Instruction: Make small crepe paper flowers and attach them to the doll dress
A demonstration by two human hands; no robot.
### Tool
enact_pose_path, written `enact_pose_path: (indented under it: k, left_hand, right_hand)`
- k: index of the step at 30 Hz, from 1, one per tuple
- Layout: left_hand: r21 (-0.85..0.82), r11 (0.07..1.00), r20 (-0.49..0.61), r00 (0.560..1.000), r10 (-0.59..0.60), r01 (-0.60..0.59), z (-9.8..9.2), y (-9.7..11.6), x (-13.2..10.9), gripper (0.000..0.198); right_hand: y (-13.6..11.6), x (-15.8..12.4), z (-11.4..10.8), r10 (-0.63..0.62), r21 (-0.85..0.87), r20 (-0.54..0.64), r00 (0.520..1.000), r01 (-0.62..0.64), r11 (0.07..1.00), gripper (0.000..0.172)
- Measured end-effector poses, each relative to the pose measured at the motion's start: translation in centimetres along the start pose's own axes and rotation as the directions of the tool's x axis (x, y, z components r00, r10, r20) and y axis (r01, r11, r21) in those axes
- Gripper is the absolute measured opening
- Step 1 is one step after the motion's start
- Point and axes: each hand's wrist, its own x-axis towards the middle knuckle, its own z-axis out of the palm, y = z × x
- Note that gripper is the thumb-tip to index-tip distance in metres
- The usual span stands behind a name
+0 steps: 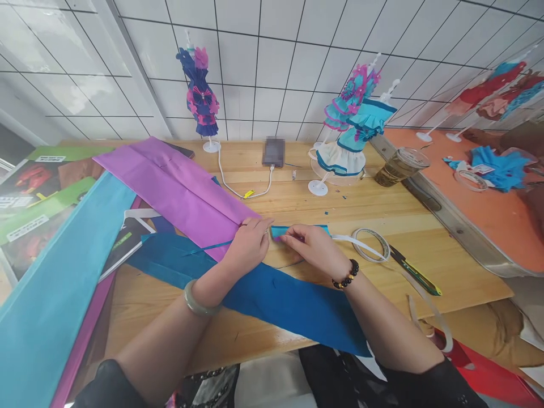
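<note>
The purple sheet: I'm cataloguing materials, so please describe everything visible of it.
The purple sheet is a long, creased strip that looks like paper or thin fabric. It slants across the wooden table, its far end over the light blue sheet, its nearer end overlapping the dark blue sheet. The left hand is at that nearer end, where a narrow blue strip crosses it.

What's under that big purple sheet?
A light blue sheet and a dark blue sheet run under edges of the purple sheet, and a dark flat thing peeks out behind. What its middle covers, I can't see.
</note>
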Motion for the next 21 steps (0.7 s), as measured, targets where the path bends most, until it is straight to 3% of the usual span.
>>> enact_pose_path:
  k: [7,15,21]
  left_hand:
    - [0.127,0.985,0.079,0.991,0.108,-0.118,0.5,-0.7,-0.2,0.036]
    - [0.133,0.981,0.117,0.985,0.128,-0.144,0.5,-1.2,-0.4,0.028]
    - [0.141,0.978,0.14,0.981,0.134,-0.154,0.4,-1.4,-0.2,0.029]
  right_hand:
    - [-1.5,-1.0,0.5,-0.064,-0.176,-0.028,0.998,0.058,0.983,0.024]
    - [-3.1,-2.6,3.4,-0.042,-0.473,-0.085,0.995,-0.003,0.881,0.025]
    - [-3.7,-3.8,4.5,-0.046,-0.49,-0.082,0.996,0.0,0.872,0.029]
